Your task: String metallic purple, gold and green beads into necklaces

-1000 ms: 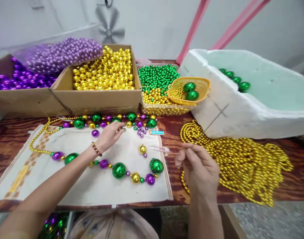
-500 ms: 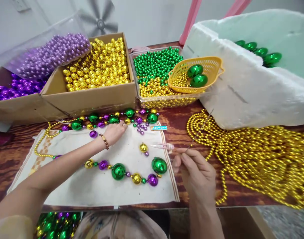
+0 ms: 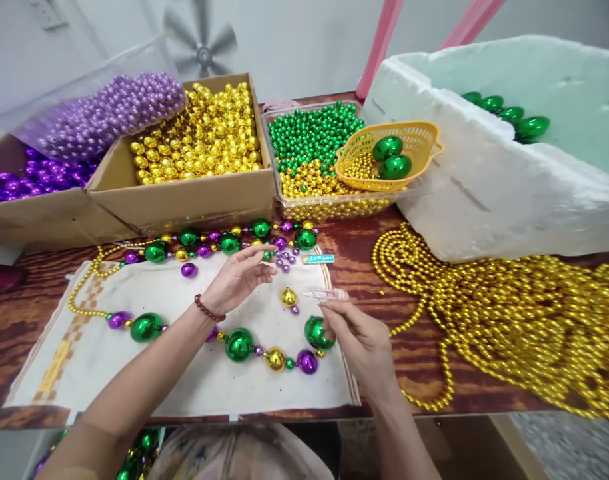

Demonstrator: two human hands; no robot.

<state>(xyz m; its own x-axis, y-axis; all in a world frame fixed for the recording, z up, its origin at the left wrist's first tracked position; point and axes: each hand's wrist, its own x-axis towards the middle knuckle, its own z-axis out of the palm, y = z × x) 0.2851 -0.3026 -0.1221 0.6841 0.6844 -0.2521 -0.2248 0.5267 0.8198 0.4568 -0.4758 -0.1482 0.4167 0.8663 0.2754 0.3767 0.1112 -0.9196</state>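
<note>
My left hand (image 3: 242,277) is over the white cloth (image 3: 179,380), fingers stretched out and apart. Its fingertips are beside a small green bead (image 3: 267,256) and a cluster of small purple beads (image 3: 285,259). My right hand (image 3: 362,337) pinches a thin needle (image 3: 304,281) that slants up and left toward the purple beads. Behind those fingers lie clear-and-pink tweezers (image 3: 327,294). A gold bead (image 3: 288,297) with a small purple bead (image 3: 295,310) lies between the hands. A strand of large beads (image 3: 239,345) curves across the cloth, a big green bead (image 3: 318,332) near my right fingers.
Finished-looking bead strands (image 3: 229,243) lie along the cloth's back edge. Behind stand a cardboard box of gold beads (image 3: 184,200), a clear tub (image 3: 329,207), a yellow basket (image 3: 419,143) and a foam box (image 3: 464,193). Gold bead strings (image 3: 509,320) cover the right side.
My left hand has lifted off the bead row and moved right and toward me, its fingers opening. My right hand has moved left, swinging the needle from up-right to up-left.
</note>
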